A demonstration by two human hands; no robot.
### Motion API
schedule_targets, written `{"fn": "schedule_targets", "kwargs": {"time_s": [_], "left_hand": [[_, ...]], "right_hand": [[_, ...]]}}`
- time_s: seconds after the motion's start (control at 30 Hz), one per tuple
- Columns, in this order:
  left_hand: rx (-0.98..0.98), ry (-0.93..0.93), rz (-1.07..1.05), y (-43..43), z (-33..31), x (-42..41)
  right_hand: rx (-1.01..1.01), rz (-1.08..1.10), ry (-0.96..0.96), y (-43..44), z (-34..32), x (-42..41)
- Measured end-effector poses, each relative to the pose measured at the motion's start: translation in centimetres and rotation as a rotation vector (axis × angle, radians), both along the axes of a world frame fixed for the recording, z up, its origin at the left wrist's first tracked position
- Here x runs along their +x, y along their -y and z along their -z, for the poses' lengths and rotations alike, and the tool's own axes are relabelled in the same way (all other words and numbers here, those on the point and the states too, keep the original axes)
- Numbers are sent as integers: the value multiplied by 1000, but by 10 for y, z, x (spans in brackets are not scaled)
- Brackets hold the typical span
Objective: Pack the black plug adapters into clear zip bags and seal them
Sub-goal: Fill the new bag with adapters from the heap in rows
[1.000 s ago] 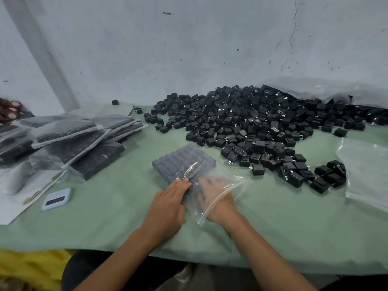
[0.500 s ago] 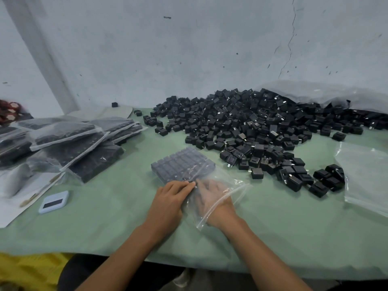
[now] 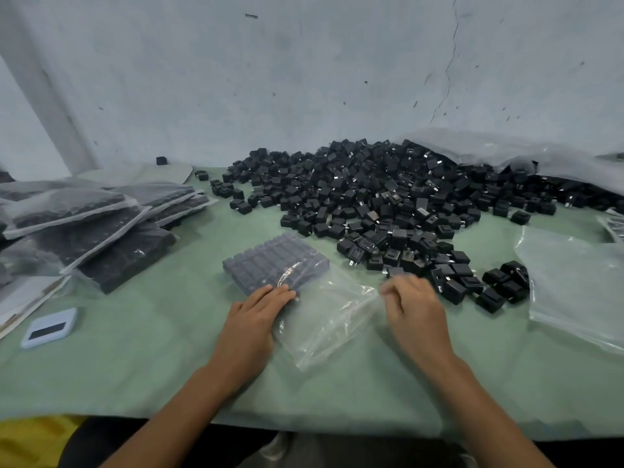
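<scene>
Many loose adapters [image 3: 388, 204] beyond half-filled bag [image 3: 304, 292]

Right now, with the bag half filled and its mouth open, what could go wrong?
1. The left hand only presses the zip bag; the packed adapters might shift out of their rows.
2. The right hand, blurred, is near the loose pile and could scatter pieces.

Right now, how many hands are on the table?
2. The left hand rests on the part-filled zip bag; the right hand is at its open end, near the adapter pile.
</scene>
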State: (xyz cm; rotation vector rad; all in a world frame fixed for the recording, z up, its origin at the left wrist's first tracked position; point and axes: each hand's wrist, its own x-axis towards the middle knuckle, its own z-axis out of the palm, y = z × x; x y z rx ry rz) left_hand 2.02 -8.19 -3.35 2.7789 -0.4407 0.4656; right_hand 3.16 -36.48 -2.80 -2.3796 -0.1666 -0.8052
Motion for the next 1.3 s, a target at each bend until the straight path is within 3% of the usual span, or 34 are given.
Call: {"fn": "schedule_targets", "kwargs": {"time_s": [0.13,0.23,0.4,0.7,1.0,1.17,1.3], "left_hand": [[3,-10,-4,-1,1,0],[-3,-7,-3,-1,3,0],[0,-2,2,-1,3,0],[1,7,-5,0,3,-1],[1,6,-1,-1,4,-1],[1,15,-3,-1,5,0],[3,25,-1,0,5,0]], "right_hand": [[-203,76,-212,6,7,35],[-287,110,-235,2,17,40],[-134,232,-204,9,16,35],[71,165,-188,11,10,30],[671,61,-219,18,2,-2],[688,-78,-327,11,9,-38],[524,-167,-329,1,4,-55]]}}
